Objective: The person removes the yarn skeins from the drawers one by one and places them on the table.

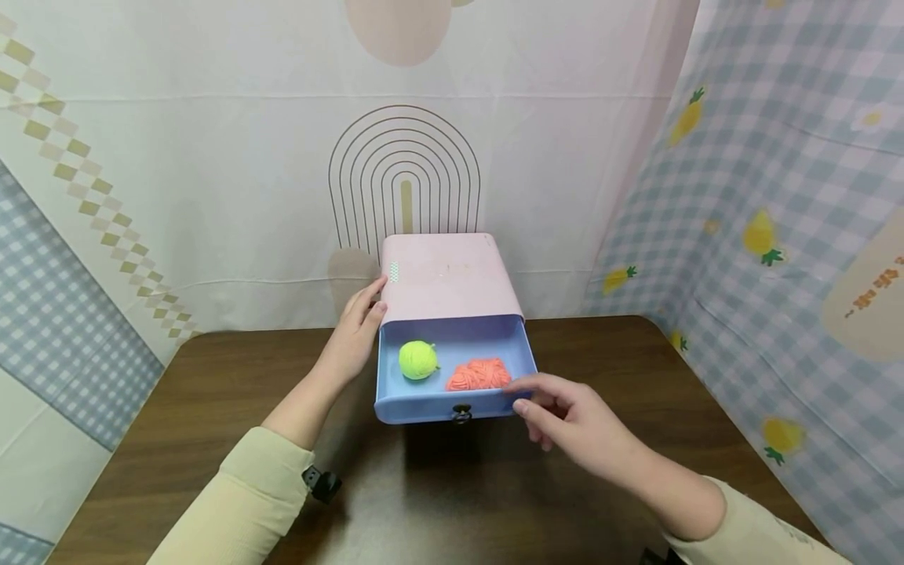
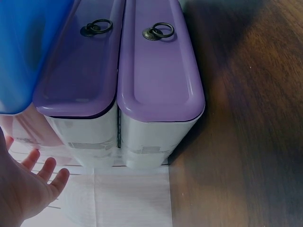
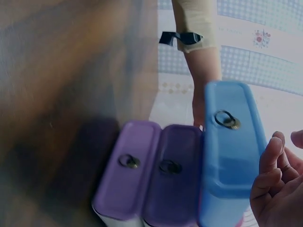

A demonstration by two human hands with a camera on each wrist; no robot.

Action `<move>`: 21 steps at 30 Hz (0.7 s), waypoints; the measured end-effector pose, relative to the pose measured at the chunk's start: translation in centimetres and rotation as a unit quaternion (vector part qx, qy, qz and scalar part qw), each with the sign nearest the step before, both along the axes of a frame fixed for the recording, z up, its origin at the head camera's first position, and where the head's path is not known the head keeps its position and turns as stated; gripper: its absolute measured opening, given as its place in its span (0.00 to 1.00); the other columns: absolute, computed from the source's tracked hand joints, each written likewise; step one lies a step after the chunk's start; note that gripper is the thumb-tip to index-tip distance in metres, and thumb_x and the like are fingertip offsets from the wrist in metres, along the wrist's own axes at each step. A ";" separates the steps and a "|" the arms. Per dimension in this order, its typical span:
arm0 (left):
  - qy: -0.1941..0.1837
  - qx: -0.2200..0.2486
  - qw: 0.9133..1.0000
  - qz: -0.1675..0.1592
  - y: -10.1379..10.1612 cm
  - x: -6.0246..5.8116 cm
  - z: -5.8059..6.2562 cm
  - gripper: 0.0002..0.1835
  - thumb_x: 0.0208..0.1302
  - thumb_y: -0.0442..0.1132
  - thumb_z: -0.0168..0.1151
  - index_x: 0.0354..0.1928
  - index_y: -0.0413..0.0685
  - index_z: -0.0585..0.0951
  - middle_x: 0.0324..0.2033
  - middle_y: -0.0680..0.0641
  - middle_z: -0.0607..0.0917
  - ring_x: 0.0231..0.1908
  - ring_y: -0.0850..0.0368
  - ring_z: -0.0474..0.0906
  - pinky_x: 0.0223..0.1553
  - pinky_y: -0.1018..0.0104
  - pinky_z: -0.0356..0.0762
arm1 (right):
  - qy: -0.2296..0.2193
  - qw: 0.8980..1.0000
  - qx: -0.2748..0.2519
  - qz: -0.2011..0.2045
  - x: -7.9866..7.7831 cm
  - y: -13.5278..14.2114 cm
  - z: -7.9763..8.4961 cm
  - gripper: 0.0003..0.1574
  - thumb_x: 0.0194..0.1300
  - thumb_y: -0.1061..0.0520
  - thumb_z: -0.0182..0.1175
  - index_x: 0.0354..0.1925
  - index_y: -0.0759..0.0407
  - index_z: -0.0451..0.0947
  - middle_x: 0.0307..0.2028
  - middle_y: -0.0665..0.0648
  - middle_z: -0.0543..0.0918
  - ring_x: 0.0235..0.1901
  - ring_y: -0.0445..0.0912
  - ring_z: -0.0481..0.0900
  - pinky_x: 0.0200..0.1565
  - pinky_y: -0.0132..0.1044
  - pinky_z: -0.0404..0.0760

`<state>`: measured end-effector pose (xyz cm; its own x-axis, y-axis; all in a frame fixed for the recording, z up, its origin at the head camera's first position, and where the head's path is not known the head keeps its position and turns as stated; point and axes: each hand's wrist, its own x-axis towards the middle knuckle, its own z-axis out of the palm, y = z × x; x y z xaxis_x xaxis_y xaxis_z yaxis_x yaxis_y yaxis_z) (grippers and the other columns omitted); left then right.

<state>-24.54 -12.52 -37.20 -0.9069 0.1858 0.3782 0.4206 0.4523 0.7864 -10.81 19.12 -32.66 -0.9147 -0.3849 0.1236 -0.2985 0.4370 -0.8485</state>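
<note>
A light blue drawer (image 1: 462,406) stands pulled out of a pink cabinet casing (image 1: 445,275). Inside it lie a lime-yellow ball of yarn (image 1: 418,360) on the left and a coral yarn skein (image 1: 480,374) near the front wall. My left hand (image 1: 356,333) rests along the casing's left side, fingers extended; the left wrist view shows the fingers spread. My right hand (image 1: 575,420) is at the drawer's front right corner, its loosely bent fingers near the rim and the skein. In the right wrist view, nothing shows between those fingers (image 3: 272,153); whether they touch the rim I cannot tell.
Below the blue drawer are two closed purple drawers (image 2: 161,71) with metal ring pulls, in white casings. A brown wooden table (image 1: 247,377) carries the stack. Patterned cloth (image 1: 247,157) hangs behind and at both sides. Black straps (image 1: 321,484) circle the wrists.
</note>
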 end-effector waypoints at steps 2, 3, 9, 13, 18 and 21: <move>-0.001 -0.001 1.000 0.002 0.0 0.0 0.0 0.26 0.70 0.58 0.39 0.69 0.67 0.57 0.67 0.46 0.58 0.64 0.49 0.58 0.62 0.47 0.57 | 0.009 1.000 0.005 -0.006 -0.3 0.2 0.6 0.14 0.64 0.48 0.57 0.48 0.45 0.77 0.19 0.53 0.75 0.18 0.45 0.74 0.20 0.37 0.75; -0.001 -0.002 1.000 0.002 0.0 0.0 0.0 0.27 0.70 0.58 0.38 0.69 0.68 0.57 0.67 0.46 0.58 0.63 0.49 0.59 0.62 0.47 0.58 | 0.014 1.000 0.008 -0.009 -0.4 0.3 0.9 0.15 0.64 0.48 0.57 0.48 0.46 0.77 0.19 0.53 0.75 0.18 0.45 0.74 0.20 0.37 0.75; -0.001 -0.003 1.000 -0.002 0.0 -0.1 0.0 0.27 0.70 0.57 0.39 0.69 0.67 0.56 0.66 0.46 0.59 0.61 0.48 0.61 0.60 0.47 0.60 | 0.032 0.999 0.021 -0.014 -1.2 0.7 2.3 0.14 0.64 0.47 0.58 0.48 0.44 0.77 0.18 0.55 0.75 0.17 0.44 0.72 0.20 0.37 0.74; -0.001 0.001 1.000 -0.002 0.0 -0.1 0.0 0.27 0.70 0.57 0.39 0.69 0.66 0.57 0.65 0.45 0.60 0.60 0.48 0.61 0.60 0.48 0.60 | 0.033 0.999 0.038 -0.008 -2.1 0.9 3.0 0.13 0.63 0.47 0.58 0.48 0.40 0.76 0.18 0.57 0.75 0.16 0.45 0.71 0.19 0.37 0.73; -0.002 0.002 1.000 -0.001 0.0 -0.1 -0.1 0.27 0.70 0.57 0.39 0.69 0.67 0.57 0.65 0.46 0.61 0.60 0.49 0.61 0.59 0.48 0.61 | 0.037 0.995 0.088 0.007 -3.7 1.2 3.6 0.15 0.60 0.43 0.60 0.48 0.35 0.76 0.19 0.54 0.74 0.15 0.45 0.70 0.17 0.36 0.71; -0.004 0.001 1.000 0.000 -0.1 -0.2 -0.1 0.27 0.70 0.57 0.39 0.69 0.67 0.57 0.66 0.47 0.60 0.60 0.50 0.61 0.60 0.49 0.61 | 0.049 0.991 0.125 0.017 -4.8 1.1 4.0 0.17 0.58 0.40 0.61 0.48 0.32 0.76 0.18 0.52 0.74 0.15 0.44 0.68 0.17 0.35 0.69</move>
